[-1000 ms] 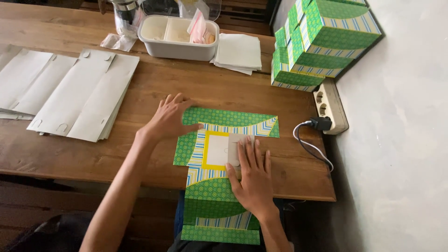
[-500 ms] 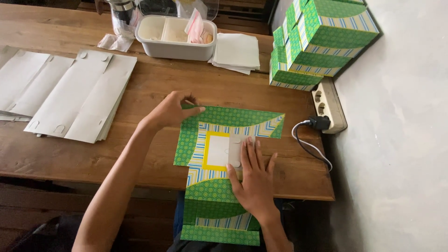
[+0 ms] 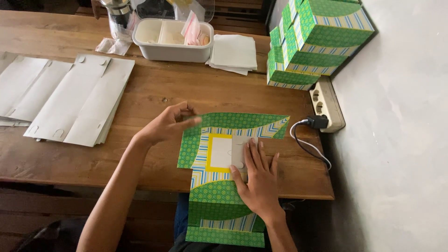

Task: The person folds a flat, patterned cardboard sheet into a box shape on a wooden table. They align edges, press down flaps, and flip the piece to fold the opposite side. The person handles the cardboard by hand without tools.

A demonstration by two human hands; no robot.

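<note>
A flat green, yellow and blue patterned cardboard box blank (image 3: 219, 186) lies over the near edge of the wooden table (image 3: 154, 93) and hangs down toward me. My left hand (image 3: 169, 125) pinches the far flap of the blank at its left corner and lifts it off the table. My right hand (image 3: 257, 179) lies flat, fingers spread, on the blank's middle, beside a yellow-framed white panel (image 3: 219, 153).
Stacks of flat white box blanks (image 3: 70, 102) lie at the left. A white tub (image 3: 171, 39) and white sheets (image 3: 233, 53) sit at the back. Finished green boxes (image 3: 312, 42) are piled at the back right, beside a power strip (image 3: 326, 103) with a black cable.
My left hand has closed on the far flap's left corner and raised it from the table. My right hand keeps pressing the middle of the blank.
</note>
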